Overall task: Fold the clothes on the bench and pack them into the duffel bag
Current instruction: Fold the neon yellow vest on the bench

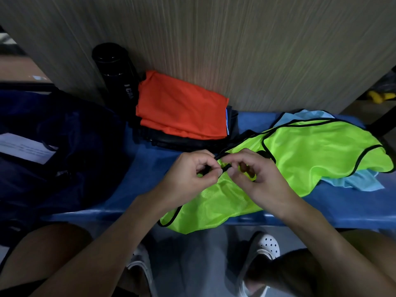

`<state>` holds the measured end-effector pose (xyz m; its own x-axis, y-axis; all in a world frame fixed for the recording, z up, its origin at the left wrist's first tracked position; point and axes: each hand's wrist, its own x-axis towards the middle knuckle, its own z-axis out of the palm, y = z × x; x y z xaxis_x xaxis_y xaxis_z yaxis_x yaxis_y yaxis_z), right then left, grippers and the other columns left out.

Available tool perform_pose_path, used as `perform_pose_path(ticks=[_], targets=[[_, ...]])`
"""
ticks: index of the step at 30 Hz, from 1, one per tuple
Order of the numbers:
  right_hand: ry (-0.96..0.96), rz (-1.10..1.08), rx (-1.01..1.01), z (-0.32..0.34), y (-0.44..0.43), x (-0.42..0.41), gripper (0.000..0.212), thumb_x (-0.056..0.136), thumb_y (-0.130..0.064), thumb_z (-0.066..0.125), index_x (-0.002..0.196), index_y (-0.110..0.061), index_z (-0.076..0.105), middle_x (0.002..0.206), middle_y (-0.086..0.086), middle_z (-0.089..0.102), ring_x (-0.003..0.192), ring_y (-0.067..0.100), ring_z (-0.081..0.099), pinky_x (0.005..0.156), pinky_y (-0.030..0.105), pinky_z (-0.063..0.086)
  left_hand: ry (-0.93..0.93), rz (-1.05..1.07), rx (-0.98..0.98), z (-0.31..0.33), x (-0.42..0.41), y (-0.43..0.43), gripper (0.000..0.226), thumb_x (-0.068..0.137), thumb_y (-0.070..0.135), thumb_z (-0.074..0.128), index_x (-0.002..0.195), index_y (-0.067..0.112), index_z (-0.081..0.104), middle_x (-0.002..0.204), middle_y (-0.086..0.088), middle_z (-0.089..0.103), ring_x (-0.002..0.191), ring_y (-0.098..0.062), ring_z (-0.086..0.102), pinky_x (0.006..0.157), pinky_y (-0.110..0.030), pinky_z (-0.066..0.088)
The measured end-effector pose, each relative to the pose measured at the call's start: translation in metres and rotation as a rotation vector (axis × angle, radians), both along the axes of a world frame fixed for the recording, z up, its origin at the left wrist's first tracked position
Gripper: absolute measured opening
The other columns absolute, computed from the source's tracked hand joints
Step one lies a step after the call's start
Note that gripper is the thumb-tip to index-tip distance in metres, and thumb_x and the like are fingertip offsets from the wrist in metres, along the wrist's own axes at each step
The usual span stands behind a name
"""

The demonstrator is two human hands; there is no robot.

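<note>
Your knees (pixel 42 249) sitting nearest, at btm edge. Far L: duffel bag (pixel 64 129) lying dark, inside not readable. L hand (pixel 190 174) pinching black trim of green bib (pixel 310 151), thumb + forefinger closed on it. R hand (pixel 257 179) pinching same trim just beside. You're wanting strap edges matched before laying it flat on bench (pixel 342 202). Light-blue garment (pixel 360 181) lying under bib, mostly hidden.
</note>
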<state>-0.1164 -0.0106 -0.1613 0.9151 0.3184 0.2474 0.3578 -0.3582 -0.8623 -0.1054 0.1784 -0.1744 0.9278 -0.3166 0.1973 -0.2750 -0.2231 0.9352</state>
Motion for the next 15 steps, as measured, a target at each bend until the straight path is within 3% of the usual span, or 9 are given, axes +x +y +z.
perform_pose_path(ticks=[3,6,8,12,14,15], targets=[[-0.010,0.010,-0.083,-0.001,-0.001,0.000,0.007,0.080,-0.021,0.069,0.084,-0.026,0.065,0.090,-0.005,0.054,0.089,0.002,0.051,0.079,0.007,0.033,0.001,-0.010,0.005,0.001,0.000,0.002,0.003,0.082,0.018,0.068,0.080,0.018,0.070,0.081,0.017,0.060,0.075,-0.010,0.058,0.071,-0.028,0.048],[0.011,0.013,-0.114,0.002,-0.006,0.000,0.015,0.081,-0.029,0.069,0.073,-0.029,0.056,0.093,-0.007,0.057,0.096,0.008,0.050,0.083,0.010,0.031,0.013,0.000,0.006,0.000,0.000,0.003,0.005,0.084,0.014,0.066,0.079,0.014,0.069,0.081,0.018,0.061,0.075,-0.005,0.058,0.072,-0.022,0.047],[0.052,0.028,-0.077,0.007,-0.010,0.001,0.018,0.084,-0.031,0.067,0.072,-0.024,0.056,0.087,-0.007,0.060,0.092,0.011,0.053,0.083,0.015,0.035,0.018,-0.003,0.006,0.000,0.000,0.004,0.007,0.086,0.011,0.067,0.081,0.015,0.070,0.081,0.018,0.062,0.075,-0.004,0.059,0.071,-0.020,0.047],[0.069,-0.021,-0.051,0.009,-0.019,0.004,0.019,0.091,-0.020,0.067,0.075,-0.015,0.057,0.069,-0.006,0.053,0.066,0.003,0.047,0.065,0.015,0.037,0.034,0.009,0.020,0.002,-0.001,0.005,0.016,0.088,0.006,0.069,0.080,0.019,0.070,0.080,0.018,0.064,0.074,-0.001,0.061,0.072,-0.017,0.046],[-0.023,-0.043,-0.107,0.008,-0.018,0.008,0.012,0.090,-0.017,0.067,0.080,-0.017,0.060,0.070,-0.015,0.055,0.067,0.001,0.051,0.065,0.011,0.037,0.068,0.010,-0.015,0.003,-0.003,0.002,0.004,0.083,0.017,0.074,0.080,0.019,0.071,0.079,0.013,0.066,0.072,-0.002,0.060,0.066,-0.020,0.044],[-0.077,-0.047,-0.138,0.007,-0.017,0.011,0.008,0.090,-0.017,0.067,0.083,-0.017,0.064,0.073,-0.016,0.058,0.071,0.000,0.054,0.068,0.009,0.038,0.091,0.025,-0.027,0.002,-0.004,0.001,0.009,0.079,0.028,0.077,0.081,0.022,0.072,0.080,0.004,0.068,0.072,-0.006,0.060,0.062,-0.029,0.045]])
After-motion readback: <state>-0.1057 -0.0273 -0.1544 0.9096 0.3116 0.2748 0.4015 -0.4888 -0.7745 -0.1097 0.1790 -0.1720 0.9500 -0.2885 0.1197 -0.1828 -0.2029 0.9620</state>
